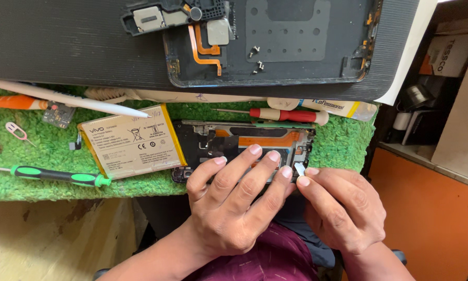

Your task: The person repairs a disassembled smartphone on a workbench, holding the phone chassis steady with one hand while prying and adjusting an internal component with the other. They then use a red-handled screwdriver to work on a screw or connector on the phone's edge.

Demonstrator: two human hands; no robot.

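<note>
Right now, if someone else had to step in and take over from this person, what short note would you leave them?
Left hand: fingers spread, pressing down on the opened phone frame on the green mat.
Right hand: pinching a small white tab at the frame's right end.
Done: battery is out, lying left of the frame; back cover with loose screws sits on the dark board above.
Left: tab not yet free.
Tools: red screwdriver, green screwdriver.

Opened phone [244,143] lies on the mat [47,156], under the left hand [234,200]; right hand [343,205] at its right end. Battery [131,141] just left of the phone; screwdriver [281,114] behind it. Back cover [296,41] lies behind, on the bench [62,47].
</note>
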